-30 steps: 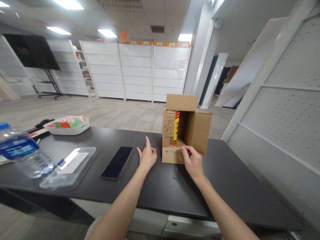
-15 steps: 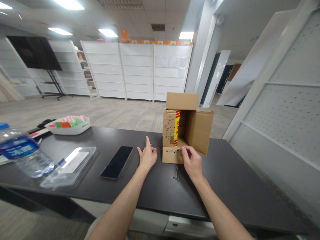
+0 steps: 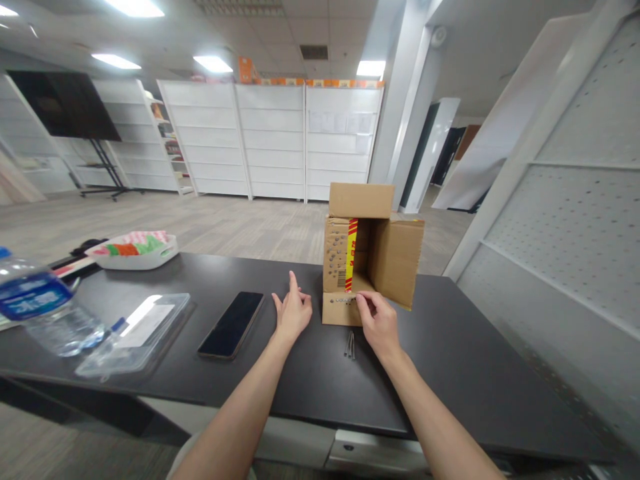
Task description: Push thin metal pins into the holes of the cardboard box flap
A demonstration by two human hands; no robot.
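Observation:
A cardboard box point(image 3: 337, 260) stands on the dark table with its open side facing me and its flaps spread. Round metal heads dot its left flap and run in a row along the lower flap point(image 3: 340, 315). My right hand point(image 3: 379, 323) pinches a nail, mostly hidden by the fingertips, against that lower flap. Several loose nails point(image 3: 350, 345) lie on the table just in front of the box. To the left of the box, my left hand point(image 3: 293, 311) hovers with index finger and thumb apart, holding nothing.
A black phone point(image 3: 231, 325) lies left of my left hand. Farther left are a clear plastic case point(image 3: 145, 333), a water bottle point(image 3: 45, 307) and a white tray point(image 3: 135, 261) with colourful packets. A perforated panel point(image 3: 575, 220) rises at the right.
My right hand has moved slightly left and closer to the lower flap, so less of the nail shows. My left hand keeps its pose. The whole view has shifted slightly.

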